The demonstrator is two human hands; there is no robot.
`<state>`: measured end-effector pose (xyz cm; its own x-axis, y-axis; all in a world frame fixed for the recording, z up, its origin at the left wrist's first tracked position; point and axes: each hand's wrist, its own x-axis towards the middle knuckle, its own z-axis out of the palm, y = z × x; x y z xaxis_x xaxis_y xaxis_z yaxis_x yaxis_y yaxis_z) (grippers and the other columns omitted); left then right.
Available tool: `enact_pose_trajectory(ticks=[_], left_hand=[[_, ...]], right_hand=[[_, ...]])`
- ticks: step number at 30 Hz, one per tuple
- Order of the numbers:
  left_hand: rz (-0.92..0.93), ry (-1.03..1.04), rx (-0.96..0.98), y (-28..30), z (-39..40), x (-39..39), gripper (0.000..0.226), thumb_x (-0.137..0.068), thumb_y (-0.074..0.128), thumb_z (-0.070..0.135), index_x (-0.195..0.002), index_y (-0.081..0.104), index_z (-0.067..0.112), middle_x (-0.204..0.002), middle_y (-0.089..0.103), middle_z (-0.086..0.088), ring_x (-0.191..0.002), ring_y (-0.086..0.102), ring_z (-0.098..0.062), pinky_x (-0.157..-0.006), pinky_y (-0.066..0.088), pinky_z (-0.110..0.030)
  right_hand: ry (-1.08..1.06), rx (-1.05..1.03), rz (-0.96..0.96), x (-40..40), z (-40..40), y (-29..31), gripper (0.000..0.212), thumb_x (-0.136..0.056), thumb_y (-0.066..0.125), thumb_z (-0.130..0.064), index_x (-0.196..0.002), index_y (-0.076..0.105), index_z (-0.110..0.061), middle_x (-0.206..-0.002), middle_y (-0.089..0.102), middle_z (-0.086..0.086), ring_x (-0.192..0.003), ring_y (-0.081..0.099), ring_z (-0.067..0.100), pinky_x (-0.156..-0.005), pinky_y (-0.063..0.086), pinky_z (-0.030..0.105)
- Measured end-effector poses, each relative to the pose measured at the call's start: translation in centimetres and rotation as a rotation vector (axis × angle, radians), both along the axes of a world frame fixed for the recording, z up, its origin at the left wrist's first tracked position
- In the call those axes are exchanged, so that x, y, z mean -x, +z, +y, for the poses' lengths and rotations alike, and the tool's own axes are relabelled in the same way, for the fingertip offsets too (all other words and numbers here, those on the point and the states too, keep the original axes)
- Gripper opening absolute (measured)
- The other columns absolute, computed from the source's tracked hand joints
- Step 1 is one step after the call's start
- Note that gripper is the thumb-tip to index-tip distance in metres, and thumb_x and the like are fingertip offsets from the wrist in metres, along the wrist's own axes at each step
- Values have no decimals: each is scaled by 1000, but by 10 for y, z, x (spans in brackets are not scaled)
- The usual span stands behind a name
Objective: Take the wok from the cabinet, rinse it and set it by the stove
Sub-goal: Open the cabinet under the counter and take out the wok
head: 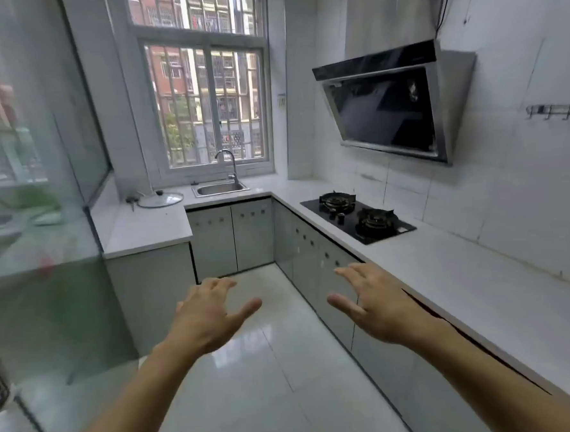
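Head view: our bare left hand (213,315) and bare right hand (370,302) reach forward, fingers spread, holding nothing. No wok shows; presumably it sits behind the closed pale grey cabinet doors (307,248) below the black two-burner glass stove (357,216). We expect rigid, heavy, wet-slippery metal: grip its handle.

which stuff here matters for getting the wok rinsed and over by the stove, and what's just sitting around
For the job:
cabinet doors, all closed, no wok in view
sink and faucet
stove
left hand and right hand, both empty

Just lying about:
glass lid on the counter
range hood
wall hook rail
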<state>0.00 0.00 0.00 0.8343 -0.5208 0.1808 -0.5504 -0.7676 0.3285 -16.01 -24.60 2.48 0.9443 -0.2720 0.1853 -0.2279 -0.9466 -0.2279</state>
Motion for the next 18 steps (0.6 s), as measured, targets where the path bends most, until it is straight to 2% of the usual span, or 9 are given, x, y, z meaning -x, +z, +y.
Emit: enact_pose_trajectory(ticks=[3, 9, 13, 18], left_hand=[[21, 7, -41, -15, -15, -11, 92, -70, 26, 89, -141, 39, 32, -149, 39, 4, -134, 37, -20, -106, 34, -52], [49, -19, -27, -36, -51, -61, 83, -78, 33, 83, -143, 37, 32, -150, 37, 5, -136, 33, -19, -108, 31, -48], [27, -58, -34, -49, -72, -121, 83, -75, 29, 86, -141, 38, 37, -151, 35, 6, -138, 29, -17, -109, 30, -49], [4, -87, -44, -51, -79, -215, 86, -73, 23, 88, -141, 36, 37, -151, 36, 5, -137, 31, -19, -108, 34, -47]], right_hand=[[-20, -21, 20, -12, -18, -19, 107, -63, 1, -88, -149, 27, -29, -156, 27, 1, -144, 19, 17, -117, 24, 42], [-57, -66, 2, -63, -51, -51, 110, -62, -2, -93, -147, 30, -31, -154, 30, -3, -143, 19, 14, -116, 25, 45], [-111, -87, -34, -116, -61, -56, 118, -56, -5, -95, -148, 30, -30, -153, 29, -3, -143, 20, 14, -117, 24, 39], [-167, -97, -84, -196, -63, -59, 100, -69, 9, -91, -144, 35, -31, -146, 38, -6, -136, 30, 11, -113, 31, 38]])
